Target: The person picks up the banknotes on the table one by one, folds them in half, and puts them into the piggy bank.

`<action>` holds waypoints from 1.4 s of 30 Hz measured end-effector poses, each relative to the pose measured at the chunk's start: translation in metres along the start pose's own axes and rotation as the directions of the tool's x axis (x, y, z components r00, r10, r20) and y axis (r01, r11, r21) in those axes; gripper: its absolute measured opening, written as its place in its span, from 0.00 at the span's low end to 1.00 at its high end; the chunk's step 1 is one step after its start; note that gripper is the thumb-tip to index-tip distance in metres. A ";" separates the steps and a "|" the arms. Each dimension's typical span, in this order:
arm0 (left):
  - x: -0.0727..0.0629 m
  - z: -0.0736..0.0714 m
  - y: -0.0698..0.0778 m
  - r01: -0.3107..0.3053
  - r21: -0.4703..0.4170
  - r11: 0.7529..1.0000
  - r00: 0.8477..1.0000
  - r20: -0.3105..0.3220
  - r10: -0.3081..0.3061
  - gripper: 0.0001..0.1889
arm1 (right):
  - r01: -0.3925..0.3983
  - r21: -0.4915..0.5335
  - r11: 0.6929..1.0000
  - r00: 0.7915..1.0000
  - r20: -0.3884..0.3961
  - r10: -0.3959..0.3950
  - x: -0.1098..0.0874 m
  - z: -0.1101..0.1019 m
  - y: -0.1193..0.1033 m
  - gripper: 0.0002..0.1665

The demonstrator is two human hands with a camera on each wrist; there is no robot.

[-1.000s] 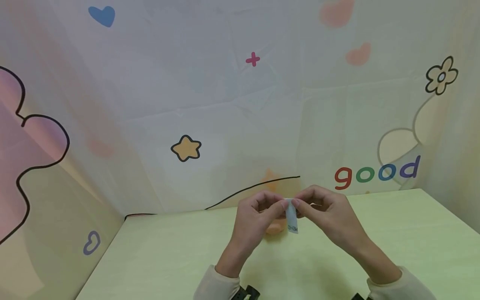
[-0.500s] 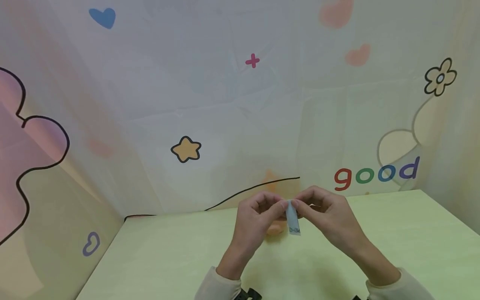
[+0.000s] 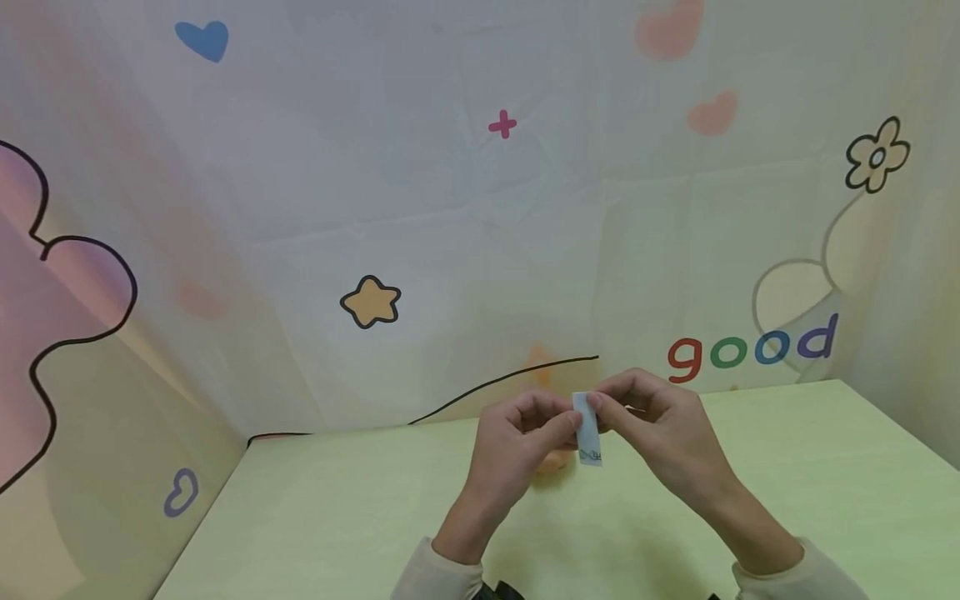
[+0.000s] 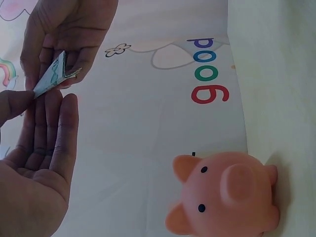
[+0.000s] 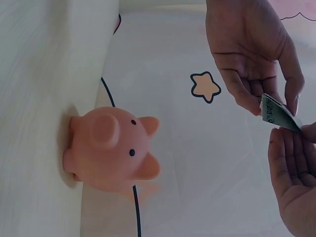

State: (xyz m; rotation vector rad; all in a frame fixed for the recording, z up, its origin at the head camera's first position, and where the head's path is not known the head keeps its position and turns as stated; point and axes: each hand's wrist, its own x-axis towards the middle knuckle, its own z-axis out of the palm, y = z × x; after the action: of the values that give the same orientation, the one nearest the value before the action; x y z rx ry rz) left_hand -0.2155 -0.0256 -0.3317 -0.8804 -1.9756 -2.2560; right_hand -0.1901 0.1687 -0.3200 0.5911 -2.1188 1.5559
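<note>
A narrow folded banknote [image 3: 588, 433], pale blue-green with printing at its lower end, hangs between both hands above the table. My left hand [image 3: 506, 446] pinches its left edge between thumb and fingers. The right hand [image 3: 667, 429] pinches it close to the top right corner. Both wrist views show the banknote [image 4: 52, 78] side-on, its folded layers spreading apart at one end. Behind the hands stands an orange-pink piggy bank [image 5: 109, 148], upright on the table and facing me; in the head view the hands mostly hide it.
A pale green-yellow table [image 3: 337, 517] lies under the hands. Around its back and sides hangs a printed cloth backdrop [image 3: 465, 208] with hearts, a star, a flower and the word "good".
My left thumb has slid a little down the banknote, so its top end now shows above the thumb. The right hand has barely moved. The piggy bank stays put.
</note>
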 end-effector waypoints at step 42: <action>0.000 0.003 -0.004 -0.025 0.075 0.997 1.000 0.012 0.024 0.06 | -0.001 0.053 0.999 1.000 0.008 0.000 0.001 -0.004 -0.002 0.06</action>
State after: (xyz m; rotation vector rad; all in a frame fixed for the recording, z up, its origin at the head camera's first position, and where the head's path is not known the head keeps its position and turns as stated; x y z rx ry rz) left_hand -0.2163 -0.0222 -0.3349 -0.9059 -2.0272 -2.1536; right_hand -0.1896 0.1723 -0.3168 0.6155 -2.0894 1.6165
